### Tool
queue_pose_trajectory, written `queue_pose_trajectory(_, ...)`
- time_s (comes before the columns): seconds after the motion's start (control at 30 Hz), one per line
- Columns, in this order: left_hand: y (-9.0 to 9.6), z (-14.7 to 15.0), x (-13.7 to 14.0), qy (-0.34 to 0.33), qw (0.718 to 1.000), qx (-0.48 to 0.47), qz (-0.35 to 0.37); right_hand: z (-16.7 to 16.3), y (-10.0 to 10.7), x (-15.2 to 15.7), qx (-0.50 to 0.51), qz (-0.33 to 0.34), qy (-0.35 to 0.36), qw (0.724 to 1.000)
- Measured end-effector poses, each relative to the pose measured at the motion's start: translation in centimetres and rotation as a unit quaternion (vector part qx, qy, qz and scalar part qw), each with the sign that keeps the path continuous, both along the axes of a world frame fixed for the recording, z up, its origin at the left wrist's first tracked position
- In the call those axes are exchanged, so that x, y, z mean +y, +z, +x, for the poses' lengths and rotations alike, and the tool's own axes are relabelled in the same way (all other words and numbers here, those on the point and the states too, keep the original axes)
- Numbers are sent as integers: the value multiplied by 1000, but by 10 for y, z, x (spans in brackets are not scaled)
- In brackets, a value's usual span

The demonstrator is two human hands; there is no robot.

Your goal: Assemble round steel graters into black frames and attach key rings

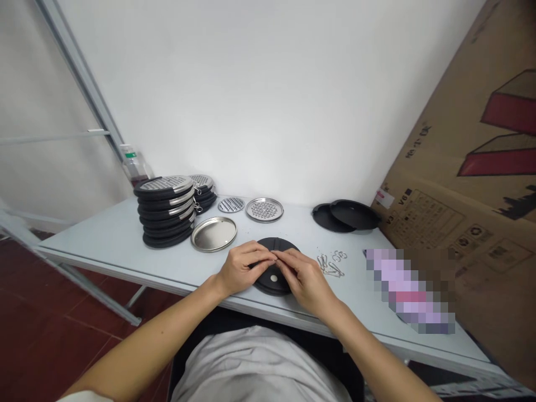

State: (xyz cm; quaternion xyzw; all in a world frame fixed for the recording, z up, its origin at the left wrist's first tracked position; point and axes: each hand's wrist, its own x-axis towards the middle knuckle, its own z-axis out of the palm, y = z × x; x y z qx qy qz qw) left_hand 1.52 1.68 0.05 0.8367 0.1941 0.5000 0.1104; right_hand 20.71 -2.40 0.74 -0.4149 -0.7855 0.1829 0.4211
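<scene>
Lt grey shirt (259,368), pale slv (86,397), blk bottoms (190,338).

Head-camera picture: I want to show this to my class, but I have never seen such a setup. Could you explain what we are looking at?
There is no robot here. A person wears a camera on their head, looking forward and down at their own bare hands; this is the only view.

The left hand and right hand meet at the fingertips over a round black piece on a pale table. Whether they pinch something small is hidden.

To the left stand a stack of black-and-silver discs and a shiny round plate. Farther back lie two perforated metal discs. On the right are black round trays, small metal clips and rings, and a large cardboard box.
</scene>
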Motion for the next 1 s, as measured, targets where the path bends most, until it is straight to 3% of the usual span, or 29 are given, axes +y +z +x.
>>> queue_pose_trajectory(0.13, 1, 1, -1, -12, 1000, -3, -20, 2, 6, -1, -13, -11, 35, 999)
queue_pose_trajectory(0.33, 0, 1, -1, -10, 999, -28, -45, 0, 6, 0, 21, -27, -7, 999)
queue_pose_trajectory(0.77, -1, 1, 1, -4, 1000, -13, -13, 0, -1, 2, 33, -11, -39, 999)
queue_pose_trajectory(1.0, -2, 0, 2, -7, 1000, -18, -10, -1, 2, 1, 26, -18, -21, 999)
